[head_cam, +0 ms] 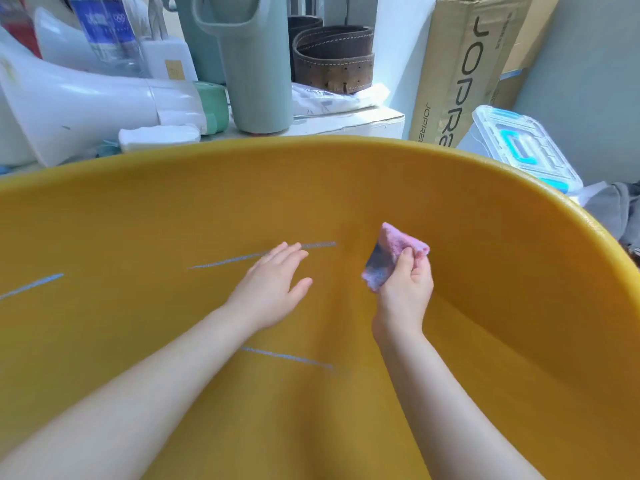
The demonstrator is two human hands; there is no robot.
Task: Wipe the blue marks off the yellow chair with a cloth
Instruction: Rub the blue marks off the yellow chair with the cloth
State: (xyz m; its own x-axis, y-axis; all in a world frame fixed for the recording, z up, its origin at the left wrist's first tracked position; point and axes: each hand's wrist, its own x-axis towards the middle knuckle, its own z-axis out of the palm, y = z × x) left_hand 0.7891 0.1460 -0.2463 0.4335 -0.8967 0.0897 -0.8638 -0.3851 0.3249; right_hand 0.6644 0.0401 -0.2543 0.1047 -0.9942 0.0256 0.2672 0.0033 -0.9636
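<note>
Three blue marks (263,253) are visible on the yellow chair (138,220), which fills the middle and lower frame: a long one across the centre that passes under the left hand's fingertips, a short one at the far left edge, and one lower down between the two forearms. The right hand (403,289) holds the pink cloth (393,256) lifted off the seat, its fingers (407,254) curled round the bunched lower part; the cloth's face already looks stained dark blue. The left hand (270,289) lies flat with straight fingers on the chair, just beside the cloth but not touching it.

To wipe well, I would turn the cloth so a cleaner pink patch faces down, since the soiled face could smear colour back. The centre mark is nearest, so it seems the sensible next one; press firmly and stroke along the line, and move the left hand off the mark first.

Containers stand beyond the chair's rim. A clear lidded box (519,147) with turquoise latches sits at the upper right; its contents cannot be made out. A grey-green jug-like vessel (256,64) stands at top centre, its inside hidden. A tall cardboard carton (464,64) leans beside the wall, closed.
</note>
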